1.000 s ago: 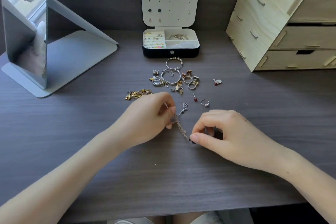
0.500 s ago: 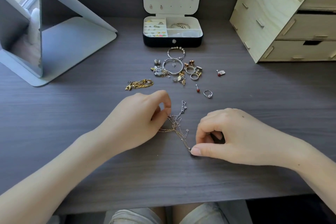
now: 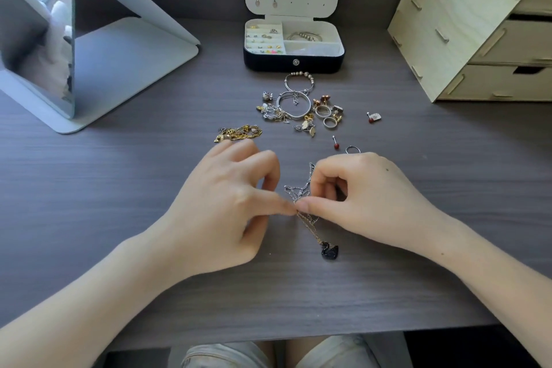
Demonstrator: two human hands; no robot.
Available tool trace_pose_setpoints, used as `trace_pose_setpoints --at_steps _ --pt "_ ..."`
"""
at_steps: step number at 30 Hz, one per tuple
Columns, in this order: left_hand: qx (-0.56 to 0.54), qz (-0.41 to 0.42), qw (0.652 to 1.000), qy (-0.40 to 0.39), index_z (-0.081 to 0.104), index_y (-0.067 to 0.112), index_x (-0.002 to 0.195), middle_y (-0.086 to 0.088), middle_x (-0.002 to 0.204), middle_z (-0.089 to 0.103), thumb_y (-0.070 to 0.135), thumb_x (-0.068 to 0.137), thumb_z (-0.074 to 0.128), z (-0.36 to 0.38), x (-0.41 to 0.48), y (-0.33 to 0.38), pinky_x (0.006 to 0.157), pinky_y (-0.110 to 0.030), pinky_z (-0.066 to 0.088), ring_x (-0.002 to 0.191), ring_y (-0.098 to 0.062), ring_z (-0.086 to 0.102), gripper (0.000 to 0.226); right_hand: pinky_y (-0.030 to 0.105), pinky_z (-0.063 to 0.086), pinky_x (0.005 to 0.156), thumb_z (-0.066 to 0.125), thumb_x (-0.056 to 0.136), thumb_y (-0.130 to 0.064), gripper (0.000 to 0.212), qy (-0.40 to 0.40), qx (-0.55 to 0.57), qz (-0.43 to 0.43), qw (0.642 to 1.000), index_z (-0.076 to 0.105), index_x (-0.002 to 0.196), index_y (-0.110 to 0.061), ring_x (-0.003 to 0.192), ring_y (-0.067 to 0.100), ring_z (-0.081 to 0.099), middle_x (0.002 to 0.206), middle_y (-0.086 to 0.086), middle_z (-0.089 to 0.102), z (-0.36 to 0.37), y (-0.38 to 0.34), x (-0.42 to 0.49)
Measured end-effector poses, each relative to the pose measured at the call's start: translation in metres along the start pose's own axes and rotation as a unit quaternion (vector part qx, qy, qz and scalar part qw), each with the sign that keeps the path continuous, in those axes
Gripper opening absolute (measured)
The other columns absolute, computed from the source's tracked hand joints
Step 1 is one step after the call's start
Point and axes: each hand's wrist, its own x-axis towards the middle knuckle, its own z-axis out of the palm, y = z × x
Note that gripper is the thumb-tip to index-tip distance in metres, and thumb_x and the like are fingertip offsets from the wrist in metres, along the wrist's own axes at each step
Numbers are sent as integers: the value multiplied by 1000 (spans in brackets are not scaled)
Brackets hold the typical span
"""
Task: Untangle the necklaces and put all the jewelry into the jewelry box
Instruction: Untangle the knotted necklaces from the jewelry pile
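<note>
Untangling in hand: left hand [image 3: 222, 206] and right hand [image 3: 363, 193] each pinch the knotted necklaces [image 3: 300, 193], apparently at one snarl; next, tease strands apart gently.

Desk [image 3: 119, 188] w/ jewelry box [image 3: 268, 63] (open), mirror [image 3: 38, 39].

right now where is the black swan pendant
In the head view the black swan pendant lies on the desk near centre, between the left hand and right hand, just below the tangled chains they pinch.
</note>
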Motion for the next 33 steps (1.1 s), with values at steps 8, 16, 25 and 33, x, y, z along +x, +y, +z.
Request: trace_pose_setpoints --at_steps 8,16,25,33 --pt "-28 -11 999 -32 74 33 90 1 80 50 4 70 41 9 -5 -1 60 -31 32 71 -17 36 48 13 30 55 68 73 -42 16 -40 -12 5 999 58 69 -30 66 -1 50 62 -15 57 -7 2 -1" --pt "-71 -16 997 -38 71 28 68 2 79 52 -12 57 51 6 -4 -3 62 -26 27 68 -14 31 46 16 34 59 72 75 -35 14 -79 -15 -6 997 59 74 -30 68 1 51 65 -17 61 -23 14 -1" --pt "-115 -14 992 -56 71 27 65 8 81 53 -16 60 49 5 -4 -6 63 -20 27 67 -18 43 48 16 33 59 71 79 -28 12 -68 -79 -18 994 60 80 -33 69 -5 49 66 -21 56 -33 26 2" --pt "-149 -41 987 -40 72 24 72 13 85 62 -11 68 46 5 -7 -11 68 -35 40 75 -13 52 43 22 36 68 62 80 -38 9 -79 -89 -61 991 56 74 -35 75 -1 46 72 -16 53 -26 20 -4"
